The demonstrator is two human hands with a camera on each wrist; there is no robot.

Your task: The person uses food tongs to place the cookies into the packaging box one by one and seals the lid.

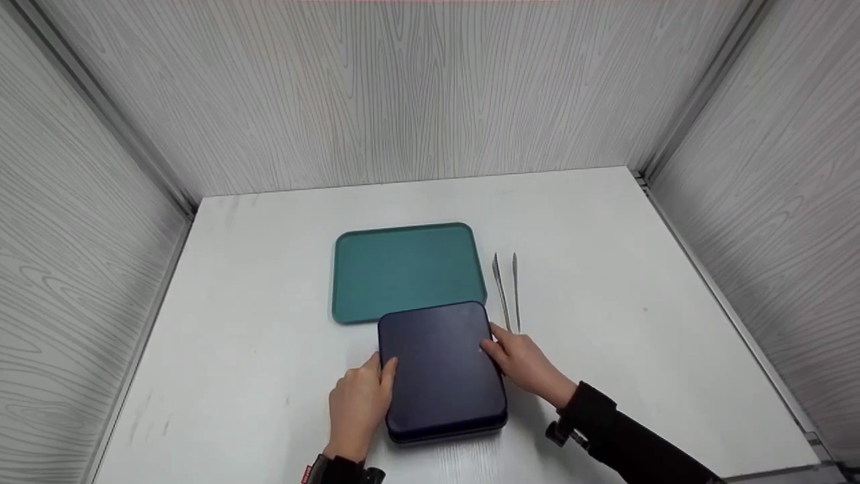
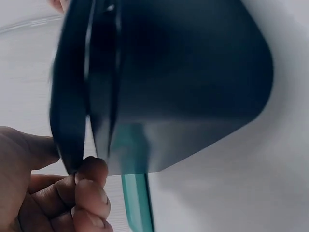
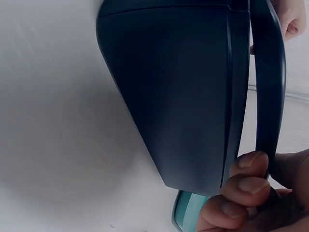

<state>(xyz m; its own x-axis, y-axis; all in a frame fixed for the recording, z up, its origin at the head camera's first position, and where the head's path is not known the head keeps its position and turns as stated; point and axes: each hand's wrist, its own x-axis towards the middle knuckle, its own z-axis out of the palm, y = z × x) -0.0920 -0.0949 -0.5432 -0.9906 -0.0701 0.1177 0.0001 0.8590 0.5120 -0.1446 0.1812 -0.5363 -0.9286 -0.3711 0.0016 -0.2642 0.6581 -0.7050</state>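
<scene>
A dark navy rectangular box (image 2: 188, 63) stands on the white table, its lid (image 1: 440, 366) held by both hands. My left hand (image 1: 357, 407) pinches the lid's left edge, thumb on top and fingers beneath. At the right edge, my right hand (image 1: 527, 363) grips the same lid between thumb and fingers. Both wrist views show a narrow gap between the lid (image 3: 270, 72) and the box body (image 3: 178, 96) near the fingers. The box's inside is hidden.
Just beyond the box lies a flat green tray (image 1: 406, 272), its near edge partly covered by the box. Right of it, a slim metal utensil with two arms, like tongs (image 1: 516, 289), reaches toward my right hand. Wood-grain panels (image 1: 416, 94) wall the table's back and sides.
</scene>
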